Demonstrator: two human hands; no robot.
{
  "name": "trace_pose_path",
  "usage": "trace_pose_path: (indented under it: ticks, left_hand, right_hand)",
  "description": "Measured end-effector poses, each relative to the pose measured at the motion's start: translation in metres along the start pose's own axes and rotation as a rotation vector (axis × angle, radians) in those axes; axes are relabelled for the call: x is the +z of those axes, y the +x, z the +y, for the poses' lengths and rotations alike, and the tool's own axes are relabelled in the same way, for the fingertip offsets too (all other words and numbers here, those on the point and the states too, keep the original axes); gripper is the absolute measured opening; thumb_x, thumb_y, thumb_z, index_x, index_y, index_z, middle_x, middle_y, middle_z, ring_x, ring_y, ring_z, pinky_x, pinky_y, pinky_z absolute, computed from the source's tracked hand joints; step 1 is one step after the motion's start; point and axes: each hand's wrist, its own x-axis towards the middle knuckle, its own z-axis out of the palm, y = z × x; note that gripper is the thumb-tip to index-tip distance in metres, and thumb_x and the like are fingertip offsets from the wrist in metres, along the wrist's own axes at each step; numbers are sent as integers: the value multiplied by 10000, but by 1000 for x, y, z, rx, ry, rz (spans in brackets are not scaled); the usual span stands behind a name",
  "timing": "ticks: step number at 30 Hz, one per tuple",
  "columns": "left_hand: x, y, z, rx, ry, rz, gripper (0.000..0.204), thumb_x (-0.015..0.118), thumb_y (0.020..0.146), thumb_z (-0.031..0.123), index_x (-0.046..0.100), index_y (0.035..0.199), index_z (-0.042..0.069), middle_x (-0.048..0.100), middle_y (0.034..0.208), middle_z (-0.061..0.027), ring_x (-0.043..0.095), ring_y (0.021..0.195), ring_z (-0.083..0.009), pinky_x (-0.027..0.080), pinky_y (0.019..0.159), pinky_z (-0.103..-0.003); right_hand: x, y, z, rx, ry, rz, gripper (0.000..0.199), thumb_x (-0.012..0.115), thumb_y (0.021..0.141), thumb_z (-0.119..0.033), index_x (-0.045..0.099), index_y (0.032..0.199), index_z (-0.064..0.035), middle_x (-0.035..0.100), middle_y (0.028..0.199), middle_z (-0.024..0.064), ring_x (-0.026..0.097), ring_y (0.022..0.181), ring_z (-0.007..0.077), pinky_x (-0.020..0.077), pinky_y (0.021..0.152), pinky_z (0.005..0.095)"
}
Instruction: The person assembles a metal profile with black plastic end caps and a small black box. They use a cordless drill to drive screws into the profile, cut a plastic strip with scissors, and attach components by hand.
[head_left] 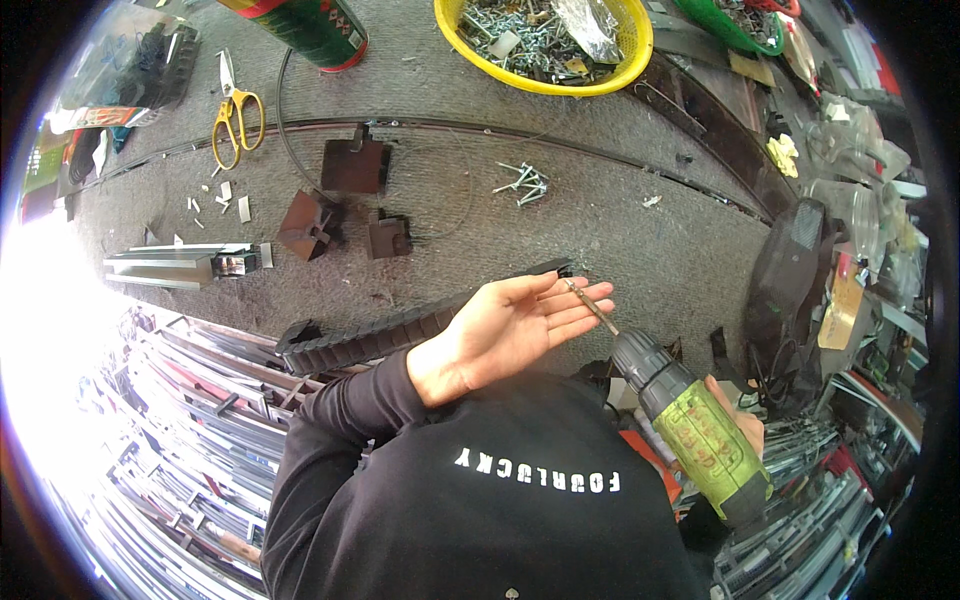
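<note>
With the open, empty left hand (510,325) against the bit of the green plastic cordless drill (700,430) that the right hand (745,428) grips, a trigger bump could gouge skin.

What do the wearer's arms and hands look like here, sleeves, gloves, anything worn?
Both hands are bare, no gloves, rings or watch visible. The left hand comes out of a long black sleeve that ends at the wrist. The right hand is mostly hidden; its sleeve cannot be made out.

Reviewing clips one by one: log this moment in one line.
left hand: open, palm up, fingertips at bit | right hand: gripping green drill | bench: black strip
</note>
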Motion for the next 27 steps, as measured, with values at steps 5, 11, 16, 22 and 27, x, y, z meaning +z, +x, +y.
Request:
trace_pose_path:
  ticks: [5,11,16,22,27]
  left_hand:
    - [4,0,0,17,-160,10,510,331,1011,80,255,1436,-192,335,1537,-296,359,1441,-363,287,1238,-425]
    - [5,-2,-2,30,-250,35,575,364,942,56,238,1438,-206,316,1543,-310,343,1449,-371,276,1242,-430]
    - [4,-2,-3,45,-294,47,654,412,896,62,204,1451,-215,282,1559,-330,336,1452,-394,269,1245,-445]
    - [3,-3,-2,57,-274,25,665,422,887,81,213,1440,-224,282,1558,-329,326,1459,-386,270,1247,-435]
    - [-3,-2,-4,59,-187,22,653,423,904,110,236,1441,-211,282,1561,-327,330,1459,-378,266,1247,-432]
  right_hand:
    - [-9,11,10,-101,-12,-39,850,847,744,-170,448,1455,71,761,1011,137,755,848,200,582,763,299]
    - [-25,12,11,300,421,-105,632,798,843,-189,544,1394,-13,724,1149,149,703,1017,220,510,913,341]
    - [-47,22,13,574,895,-223,615,642,911,-305,416,1457,-136,490,1459,153,479,1350,363,386,1119,569]
    - [-72,43,31,709,1378,-325,764,497,966,-343,123,1621,-220,313,1616,121,362,1445,403,414,1064,666]
    - [-87,67,32,631,1125,-471,770,491,972,-337,104,1625,-205,317,1609,147,394,1426,385,431,1061,635]
